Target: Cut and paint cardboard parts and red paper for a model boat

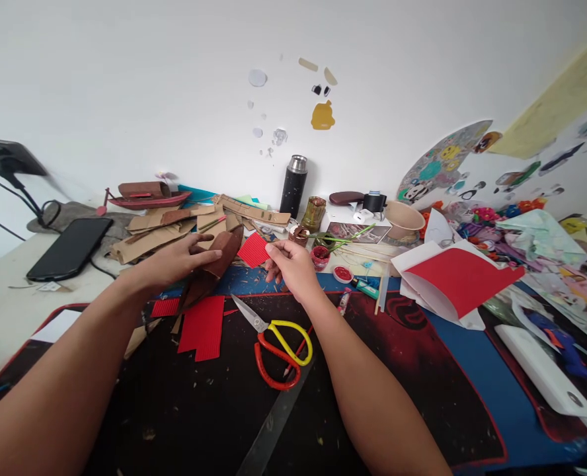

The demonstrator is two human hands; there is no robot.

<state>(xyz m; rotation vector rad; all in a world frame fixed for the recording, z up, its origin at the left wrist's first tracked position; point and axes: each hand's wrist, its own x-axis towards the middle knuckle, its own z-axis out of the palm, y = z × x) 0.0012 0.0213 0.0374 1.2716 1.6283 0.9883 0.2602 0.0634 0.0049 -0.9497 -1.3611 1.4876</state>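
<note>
My right hand (293, 264) pinches a small square of red corrugated paper (252, 250) by its right edge. My left hand (192, 254) is over a brown model boat with a curved cover (223, 254), its thumb and fingers apart. Whether it presses on the boat I cannot tell. Below the boat, a larger red corrugated sheet (201, 329) with a notched lower edge lies on the black mat (174, 410). Scissors with one yellow and one red handle (268, 330) rest between my arms, blades partly spread. A red pencil beneath them is partly hidden.
Cardboard scraps (149, 241) pile up behind my left hand, near a finished red boat (147, 196). An open red paint jar (320, 258), a black flask (294, 185) and a cup (403, 221) stand behind. A phone (70, 249) lies left; rolled red paper (462, 281) lies right.
</note>
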